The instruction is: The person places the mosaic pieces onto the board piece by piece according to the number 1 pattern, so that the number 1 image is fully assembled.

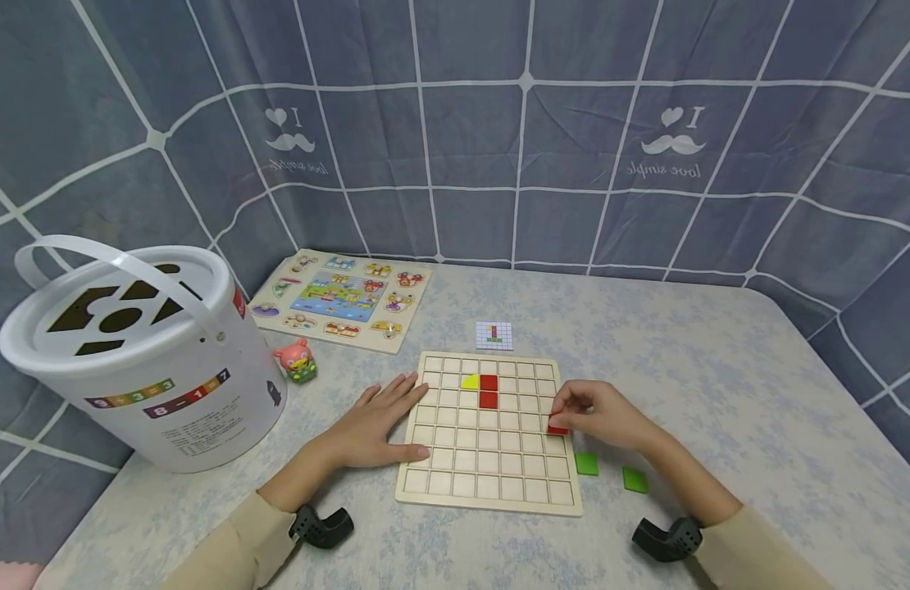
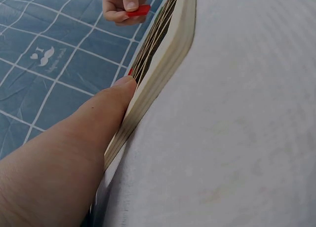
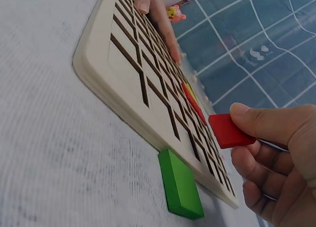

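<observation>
A wooden grid board (image 1: pixel 462 463) lies flat on the table. Two red square tiles (image 1: pixel 488 400) sit in its upper middle cells, one above the other, with a yellow quarter-round tile (image 1: pixel 470 382) left of the top one. My right hand (image 1: pixel 598 414) pinches another red tile (image 3: pixel 229 132) between thumb and fingers, above the board's right edge. My left hand (image 1: pixel 374 426) rests with spread fingers on the board's left edge, its thumb lying on the rim. Two green tiles lie off the board's right side, one green tile (image 3: pixel 180 187) close against it and another green tile (image 1: pixel 635 479) farther right.
A small pattern card (image 1: pixel 494 335) lies behind the board. At the back left is a picture puzzle board (image 1: pixel 340 299), with a pink toy figure (image 1: pixel 296 360) in front of it. A white lidded bucket (image 1: pixel 197 410) stands at the left. Behind the table hangs a blue checked curtain (image 1: pixel 470 139).
</observation>
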`<action>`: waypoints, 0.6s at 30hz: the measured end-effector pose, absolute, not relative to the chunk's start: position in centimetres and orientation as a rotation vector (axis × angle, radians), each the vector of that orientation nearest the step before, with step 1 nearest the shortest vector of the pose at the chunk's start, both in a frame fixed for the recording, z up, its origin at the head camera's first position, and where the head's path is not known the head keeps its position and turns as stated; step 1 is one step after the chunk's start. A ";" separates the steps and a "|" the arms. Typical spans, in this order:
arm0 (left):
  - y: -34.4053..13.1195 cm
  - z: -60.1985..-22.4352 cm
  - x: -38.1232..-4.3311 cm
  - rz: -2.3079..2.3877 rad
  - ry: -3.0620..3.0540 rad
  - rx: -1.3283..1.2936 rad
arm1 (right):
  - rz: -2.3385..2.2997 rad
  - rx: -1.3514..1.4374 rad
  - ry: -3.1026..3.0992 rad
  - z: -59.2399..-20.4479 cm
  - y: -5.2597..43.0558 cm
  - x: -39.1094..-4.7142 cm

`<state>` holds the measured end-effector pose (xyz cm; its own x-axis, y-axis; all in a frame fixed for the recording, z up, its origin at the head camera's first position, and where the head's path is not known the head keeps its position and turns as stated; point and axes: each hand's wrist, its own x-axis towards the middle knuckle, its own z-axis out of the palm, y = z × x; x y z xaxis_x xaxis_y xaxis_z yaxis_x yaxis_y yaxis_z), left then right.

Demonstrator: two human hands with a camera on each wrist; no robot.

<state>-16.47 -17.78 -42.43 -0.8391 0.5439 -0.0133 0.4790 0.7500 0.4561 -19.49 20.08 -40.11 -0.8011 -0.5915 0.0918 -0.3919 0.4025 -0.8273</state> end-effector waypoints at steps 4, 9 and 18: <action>-17.8 -42.5 -16.5 0.663 2.799 0.814 | -1.338 -0.877 2.445 -40.0 19.5 -19.6; -17.8 -42.5 -16.5 0.662 2.800 0.812 | -1.326 -0.869 2.450 -39.9 18.8 -19.8; -17.8 -42.4 -16.4 0.660 2.799 0.806 | -1.328 -0.898 2.443 -39.9 17.5 -20.3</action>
